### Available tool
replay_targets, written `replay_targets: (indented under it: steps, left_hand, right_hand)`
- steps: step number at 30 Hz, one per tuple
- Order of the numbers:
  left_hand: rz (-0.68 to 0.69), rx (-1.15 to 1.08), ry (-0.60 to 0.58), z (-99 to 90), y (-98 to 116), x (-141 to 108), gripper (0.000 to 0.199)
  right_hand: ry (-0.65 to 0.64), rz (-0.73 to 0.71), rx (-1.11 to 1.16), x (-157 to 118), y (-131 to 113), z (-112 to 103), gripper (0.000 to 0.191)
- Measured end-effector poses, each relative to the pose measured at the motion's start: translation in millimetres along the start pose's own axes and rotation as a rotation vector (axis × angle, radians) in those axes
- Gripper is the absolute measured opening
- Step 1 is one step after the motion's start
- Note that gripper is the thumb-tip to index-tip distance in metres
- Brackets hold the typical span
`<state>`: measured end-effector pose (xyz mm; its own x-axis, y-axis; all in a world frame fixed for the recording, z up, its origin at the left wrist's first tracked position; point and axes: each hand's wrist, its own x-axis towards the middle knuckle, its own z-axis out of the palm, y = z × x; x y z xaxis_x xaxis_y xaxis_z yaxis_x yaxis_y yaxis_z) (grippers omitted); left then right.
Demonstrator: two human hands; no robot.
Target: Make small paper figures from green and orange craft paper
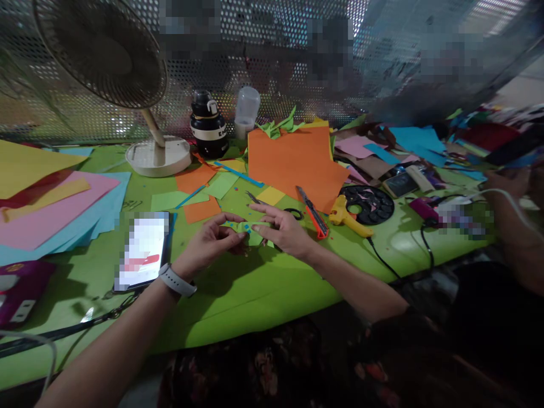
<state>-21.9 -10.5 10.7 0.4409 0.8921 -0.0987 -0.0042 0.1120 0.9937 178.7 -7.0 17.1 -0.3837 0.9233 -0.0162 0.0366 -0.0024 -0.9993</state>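
Note:
Between my two hands is a small folded piece of green paper point(240, 227) with little blue bits on it. My left hand point(216, 238), below a wrist with a pale watch band, pinches its left side between thumb and fingers. On the other side my right hand point(283, 226) grips the paper with the thumb, while the index finger points out to the left. Just beyond the fingers lie scissors point(293, 213), partly hidden by my right hand. An orange utility knife point(313, 214) and a yellow glue gun point(346, 218) rest to the right.
A phone point(144, 249) with a lit screen lies at left, near stacked coloured sheets point(63, 209). Behind stand a fan point(157, 156), a black bottle point(209, 127) and large orange paper point(293, 158). A black round tray point(369, 204) and another person's arm point(516, 215) are at right.

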Motion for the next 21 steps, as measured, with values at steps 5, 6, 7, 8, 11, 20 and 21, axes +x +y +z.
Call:
replay_targets:
  steps: [5, 6, 7, 8, 11, 20, 21]
  left_hand:
    - [-0.010, -0.010, -0.002, -1.5, -0.4, -1.0, 0.039]
    - [-0.020, -0.020, 0.002, -1.4, 0.3, -1.4, 0.040]
    - [-0.029, -0.029, 0.007, -1.0, 1.1, -1.8, 0.041]
    - [-0.038, -0.030, 0.010, -0.3, 2.1, -2.1, 0.042]
    - [-0.054, 0.024, 0.016, 3.1, 4.5, -2.7, 0.046]
    - [-0.045, 0.024, -0.075, 1.0, 3.3, -1.3, 0.056]
    - [-0.044, 0.032, -0.076, 0.6, 2.9, -1.2, 0.057]
  right_hand:
    - [-0.001, -0.003, -0.014, -0.7, -1.4, 0.0, 0.061]
    - [-0.006, -0.008, -0.014, -0.8, -1.3, 0.0, 0.061]
    - [-0.012, -0.013, -0.014, -0.8, -0.9, 0.2, 0.060]
    - [-0.019, -0.017, -0.012, -0.7, -0.4, 0.4, 0.060]
    - [-0.051, -0.017, 0.004, -0.4, 0.9, 1.3, 0.060]
    - [-0.117, -0.021, 0.106, -5.1, -3.4, -0.1, 0.053]
    - [-0.124, -0.038, 0.106, -5.2, -2.9, 0.0, 0.056]
